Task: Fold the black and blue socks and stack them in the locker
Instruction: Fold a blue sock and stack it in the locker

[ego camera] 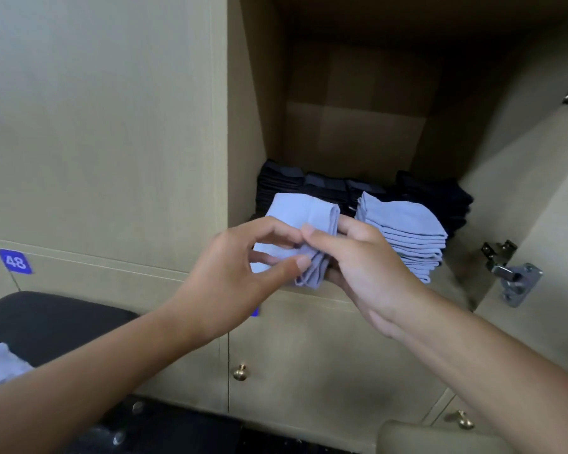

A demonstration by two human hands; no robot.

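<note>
Two hands meet at the front edge of the open locker [358, 132], both on 1 folded blue sock [304, 221]. Our left hand [243, 273] pinches the sock's near end w/ thumb and fingertips. Our right hand [361, 260] cups it from the right side and below, fingers curled on it, prob. so the fold doesn't pop open while we set it down.

The sock hangs just over the locker floor, left of the blue stack [404, 231], not on it. We think it starts a 2nd blue pile or is about to go on top; can't tell which.

The black socks [309, 188] sit in piles at the back, so the dark ones stay behind and blue ones in front, easy to see.

More blue cloth [0, 365] lies on the black surface [56, 319] bottom left, so we judge more socks are left to fold.
</note>
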